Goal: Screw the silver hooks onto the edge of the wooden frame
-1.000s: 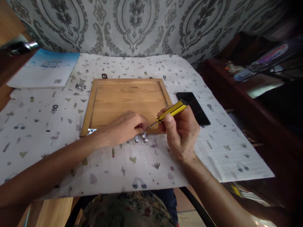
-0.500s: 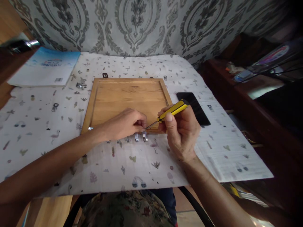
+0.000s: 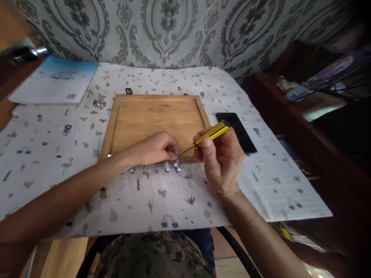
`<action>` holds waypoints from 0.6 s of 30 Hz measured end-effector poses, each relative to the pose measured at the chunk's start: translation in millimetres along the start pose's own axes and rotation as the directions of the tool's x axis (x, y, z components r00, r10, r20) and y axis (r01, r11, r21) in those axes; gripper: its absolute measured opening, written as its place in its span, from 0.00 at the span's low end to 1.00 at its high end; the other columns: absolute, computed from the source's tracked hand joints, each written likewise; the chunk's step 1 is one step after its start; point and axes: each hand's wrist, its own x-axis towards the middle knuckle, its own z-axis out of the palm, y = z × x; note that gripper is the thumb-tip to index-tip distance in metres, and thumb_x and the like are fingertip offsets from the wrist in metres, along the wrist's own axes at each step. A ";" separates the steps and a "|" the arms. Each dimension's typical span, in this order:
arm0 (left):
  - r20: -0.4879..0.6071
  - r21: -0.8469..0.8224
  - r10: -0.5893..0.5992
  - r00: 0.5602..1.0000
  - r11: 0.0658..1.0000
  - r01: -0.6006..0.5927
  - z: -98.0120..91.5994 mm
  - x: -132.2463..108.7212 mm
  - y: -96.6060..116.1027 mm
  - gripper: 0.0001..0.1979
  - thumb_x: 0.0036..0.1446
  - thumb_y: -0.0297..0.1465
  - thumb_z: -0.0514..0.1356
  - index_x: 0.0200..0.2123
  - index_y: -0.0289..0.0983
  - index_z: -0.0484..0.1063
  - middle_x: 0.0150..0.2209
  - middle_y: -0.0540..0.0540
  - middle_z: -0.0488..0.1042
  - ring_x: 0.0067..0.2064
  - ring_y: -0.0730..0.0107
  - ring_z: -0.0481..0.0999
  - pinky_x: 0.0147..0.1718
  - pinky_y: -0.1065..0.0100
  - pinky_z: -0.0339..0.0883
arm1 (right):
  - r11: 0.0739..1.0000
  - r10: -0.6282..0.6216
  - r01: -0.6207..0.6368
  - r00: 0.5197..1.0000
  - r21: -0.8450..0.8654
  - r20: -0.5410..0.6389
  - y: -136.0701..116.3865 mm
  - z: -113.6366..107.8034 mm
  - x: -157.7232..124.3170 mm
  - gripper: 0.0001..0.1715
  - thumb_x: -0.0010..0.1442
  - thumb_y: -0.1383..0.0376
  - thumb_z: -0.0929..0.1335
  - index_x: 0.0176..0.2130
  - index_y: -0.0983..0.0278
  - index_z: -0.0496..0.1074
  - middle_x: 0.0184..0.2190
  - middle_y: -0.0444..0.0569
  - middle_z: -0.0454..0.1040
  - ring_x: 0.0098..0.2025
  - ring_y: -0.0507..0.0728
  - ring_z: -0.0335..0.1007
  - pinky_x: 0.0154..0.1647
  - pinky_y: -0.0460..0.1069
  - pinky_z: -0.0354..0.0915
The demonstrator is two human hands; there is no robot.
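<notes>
the right hand (image 3: 223,158) is clamped round a yellow screwdriver (image 3: 211,134), its tip down on the near edge of the wooden board (image 3: 156,116) lying on the surface (image 3: 174,200); the left hand (image 3: 153,148) rests there too, fingertips pinched together at the tip, whatever they pinch hidden; metal hooks (image 3: 167,166) line that edge; a black phone (image 3: 236,131) lies just right of the board

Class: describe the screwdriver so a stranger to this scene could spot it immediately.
On the patterned tablecloth lies a wooden board. At its near right corner, the right hand grips a slim screwdriver. Its yellow-and-black handle sets it apart from the flat black phone beside it.
</notes>
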 end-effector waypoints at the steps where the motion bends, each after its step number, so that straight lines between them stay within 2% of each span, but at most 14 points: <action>1: 0.000 0.002 -0.008 1.000 1.000 0.008 -0.2 0.4 0.4 0.03 0.53 0.24 0.60 0.30 0.34 0.74 0.24 0.53 0.71 0.25 0.77 0.67 0.24 0.73 0.57 | 1.000 0.000 0.000 1.000 0.003 -0.001 0.2 -0.1 -0.1 0.14 0.70 0.52 0.65 0.39 0.59 0.66 0.26 0.40 0.66 0.23 0.50 0.62 0.22 0.48 0.60; 12: 0.000 -0.009 -0.071 0.997 0.997 0.071 -1.1 2.3 2.2 0.03 0.52 0.25 0.60 0.29 0.34 0.74 0.24 0.52 0.72 0.25 0.76 0.68 0.24 0.72 0.57 | 1.000 0.005 -0.005 1.000 0.010 -0.003 1.7 0.0 -0.7 0.13 0.70 0.52 0.66 0.39 0.59 0.66 0.27 0.41 0.68 0.22 0.50 0.61 0.21 0.48 0.59; 18: 0.004 -0.016 -0.059 0.998 0.998 0.060 -0.4 3.0 1.9 0.03 0.52 0.25 0.60 0.29 0.34 0.74 0.23 0.53 0.71 0.24 0.77 0.66 0.23 0.73 0.57 | 1.000 0.002 -0.002 1.000 0.006 -0.002 1.9 0.0 -0.3 0.14 0.70 0.52 0.66 0.38 0.59 0.66 0.28 0.41 0.68 0.22 0.49 0.62 0.21 0.48 0.59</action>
